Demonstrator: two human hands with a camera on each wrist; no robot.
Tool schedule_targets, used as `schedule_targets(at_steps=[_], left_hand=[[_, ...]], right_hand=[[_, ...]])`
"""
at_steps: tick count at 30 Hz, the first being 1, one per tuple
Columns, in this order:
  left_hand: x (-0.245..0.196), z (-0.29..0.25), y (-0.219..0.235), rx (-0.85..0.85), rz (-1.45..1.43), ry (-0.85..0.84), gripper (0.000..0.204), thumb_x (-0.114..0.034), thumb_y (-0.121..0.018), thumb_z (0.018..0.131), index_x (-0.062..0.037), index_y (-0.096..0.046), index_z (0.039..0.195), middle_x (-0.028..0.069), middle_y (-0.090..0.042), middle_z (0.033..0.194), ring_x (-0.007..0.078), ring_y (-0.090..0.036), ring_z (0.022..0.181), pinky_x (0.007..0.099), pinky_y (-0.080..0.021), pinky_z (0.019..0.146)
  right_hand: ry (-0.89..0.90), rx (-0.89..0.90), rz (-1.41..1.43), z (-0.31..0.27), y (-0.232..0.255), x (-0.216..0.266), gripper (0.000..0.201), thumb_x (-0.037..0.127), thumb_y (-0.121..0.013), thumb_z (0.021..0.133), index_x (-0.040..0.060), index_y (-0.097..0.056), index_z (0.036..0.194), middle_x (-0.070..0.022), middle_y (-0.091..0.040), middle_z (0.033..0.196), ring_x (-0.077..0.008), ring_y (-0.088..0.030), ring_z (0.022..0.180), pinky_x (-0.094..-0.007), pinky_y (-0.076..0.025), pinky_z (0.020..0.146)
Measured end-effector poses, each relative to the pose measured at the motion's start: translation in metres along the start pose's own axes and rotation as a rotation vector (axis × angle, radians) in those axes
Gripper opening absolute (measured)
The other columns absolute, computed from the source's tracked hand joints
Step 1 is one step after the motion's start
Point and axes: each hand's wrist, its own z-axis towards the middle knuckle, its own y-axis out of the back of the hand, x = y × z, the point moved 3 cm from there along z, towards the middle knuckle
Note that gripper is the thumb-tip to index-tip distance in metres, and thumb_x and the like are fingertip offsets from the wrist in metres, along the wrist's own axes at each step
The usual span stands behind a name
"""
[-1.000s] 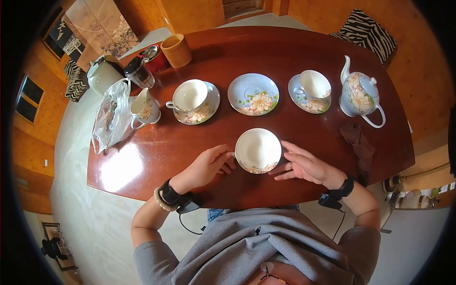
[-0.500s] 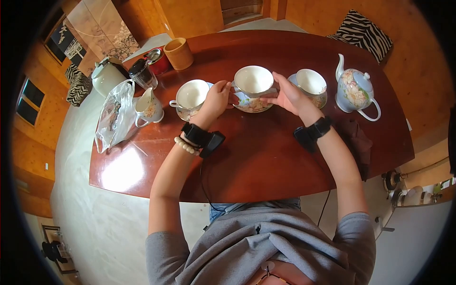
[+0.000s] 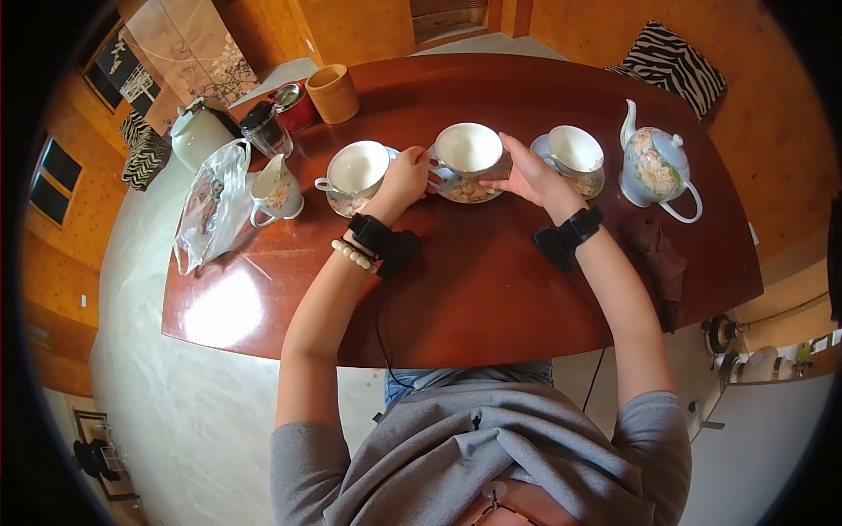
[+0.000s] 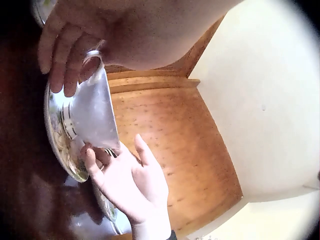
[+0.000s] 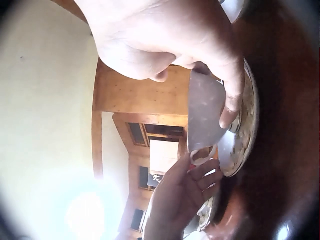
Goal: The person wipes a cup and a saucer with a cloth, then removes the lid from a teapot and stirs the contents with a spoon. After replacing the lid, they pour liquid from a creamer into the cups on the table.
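A white teacup with a floral outside stands upright at the middle saucer. In the left wrist view its foot is right at the saucer's surface. My left hand pinches the cup's handle between thumb and fingers. On the opposite side, my right hand has its fingers extended against the cup wall, low near the foot, as the right wrist view shows. A left teacup and a right teacup sit on saucers beside my hands.
A floral teapot stands at right, above a dark cloth. At left are a creamer jug, a plastic bag, a pale pot, a black-lidded jar, a red tin and a wooden cup.
Both hands have carried the teacup forward from near the table's front edge to the middle saucer. Over the last half second, cup and hands have barely moved.
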Motion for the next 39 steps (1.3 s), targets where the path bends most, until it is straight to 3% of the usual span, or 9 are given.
schedule_targets(at_steps=[6, 9, 12, 15, 18, 24, 31, 34, 39], left_hand=[[-0.007, -0.015, -0.001, -0.078, 0.114, -0.046, 0.028, -0.024, -0.039, 0.096, -0.0057, -0.047, 0.116, 0.0093, -0.062, 0.071, 0.0160, -0.060, 0.060, 0.0318, -0.047, 0.056], [-0.033, -0.055, 0.002, -0.273, 0.371, -0.567, 0.024, -0.015, -0.049, 0.091, -0.0019, -0.046, 0.111, 0.0170, -0.060, 0.067, 0.0290, -0.058, 0.055, 0.0371, -0.045, 0.052], [-0.071, -0.099, 0.003, -0.111, 0.381, -0.453, 0.024, -0.013, -0.049, 0.090, -0.0012, -0.049, 0.111, 0.0168, -0.060, 0.066, 0.0308, -0.060, 0.061, 0.0375, -0.046, 0.057], [-0.080, -0.112, -0.007, 0.159, 0.172, -0.349, 0.023, -0.014, -0.044, 0.094, -0.0015, -0.052, 0.112, 0.0072, -0.060, 0.069, 0.0130, -0.058, 0.065, 0.0287, -0.047, 0.062], [-0.079, -0.111, -0.027, 0.338, 0.125, -0.336, 0.024, -0.015, -0.042, 0.095, 0.0001, -0.052, 0.111, 0.0041, -0.060, 0.072, 0.0101, -0.057, 0.068, 0.0267, -0.048, 0.064], [-0.071, -0.113, -0.061, 0.554, -0.050, -0.297, 0.024, -0.013, -0.043, 0.093, 0.0047, -0.053, 0.106, 0.0097, -0.062, 0.075, 0.0160, -0.062, 0.070, 0.0295, -0.050, 0.065], [-0.066, -0.110, -0.067, 0.617, -0.018, -0.282, 0.026, -0.016, -0.042, 0.094, 0.0038, -0.053, 0.107, 0.0086, -0.062, 0.076, 0.0154, -0.062, 0.072, 0.0288, -0.050, 0.067], [-0.060, -0.101, -0.070, 0.618, -0.127, -0.196, 0.026, -0.018, -0.041, 0.095, 0.0028, -0.052, 0.108, 0.0079, -0.062, 0.081, 0.0150, -0.062, 0.074, 0.0288, -0.050, 0.067], [-0.051, -0.086, -0.071, 0.465, -0.185, -0.173, 0.029, -0.023, -0.040, 0.097, -0.0013, -0.045, 0.116, 0.0085, -0.059, 0.092, 0.0148, -0.060, 0.077, 0.0273, -0.050, 0.064]], right_hand=[[0.016, 0.000, -0.067, -0.023, -0.002, 0.007, 0.048, 0.036, -0.038, 0.096, 0.0043, -0.033, 0.132, -0.0120, -0.038, 0.125, -0.0261, -0.055, 0.096, -0.0391, -0.049, 0.085], [0.199, -0.051, -0.423, -0.063, 0.005, 0.013, 0.041, 0.029, -0.046, 0.094, 0.0038, -0.041, 0.126, -0.0103, -0.049, 0.110, -0.0181, -0.057, 0.089, -0.0312, -0.052, 0.074], [0.427, -0.173, -0.755, -0.101, 0.027, 0.033, 0.036, 0.019, -0.050, 0.091, 0.0063, -0.045, 0.124, -0.0087, -0.051, 0.107, -0.0149, -0.059, 0.077, -0.0277, -0.051, 0.063], [0.559, -0.458, -0.795, -0.107, 0.072, 0.047, 0.030, 0.009, -0.049, 0.088, 0.0066, -0.047, 0.118, -0.0102, -0.051, 0.108, -0.0140, -0.060, 0.064, -0.0248, -0.047, 0.047], [0.382, -0.588, -0.743, -0.101, 0.093, 0.054, 0.044, 0.008, -0.049, 0.086, 0.0047, -0.034, 0.127, -0.0188, -0.042, 0.116, -0.0205, -0.064, 0.062, -0.0248, -0.047, 0.042], [0.491, -0.731, -0.651, -0.078, 0.107, 0.045, 0.058, 0.005, -0.049, 0.085, 0.0051, -0.019, 0.136, -0.0210, -0.037, 0.120, -0.0246, -0.064, 0.061, -0.0281, -0.052, 0.043], [0.269, -0.678, -0.451, -0.065, 0.128, 0.042, 0.053, 0.002, -0.043, 0.087, 0.0001, -0.020, 0.135, -0.0205, -0.043, 0.119, -0.0235, -0.064, 0.067, -0.0281, -0.053, 0.052], [0.137, -0.404, -0.248, -0.063, 0.132, 0.043, 0.043, 0.001, -0.041, 0.087, -0.0050, -0.030, 0.128, -0.0193, -0.049, 0.110, -0.0231, -0.063, 0.075, -0.0287, -0.054, 0.060], [0.183, -0.378, -0.226, -0.079, 0.109, 0.037, 0.035, 0.002, -0.040, 0.087, -0.0050, -0.038, 0.121, -0.0165, -0.052, 0.105, -0.0211, -0.060, 0.084, -0.0289, -0.054, 0.065]])
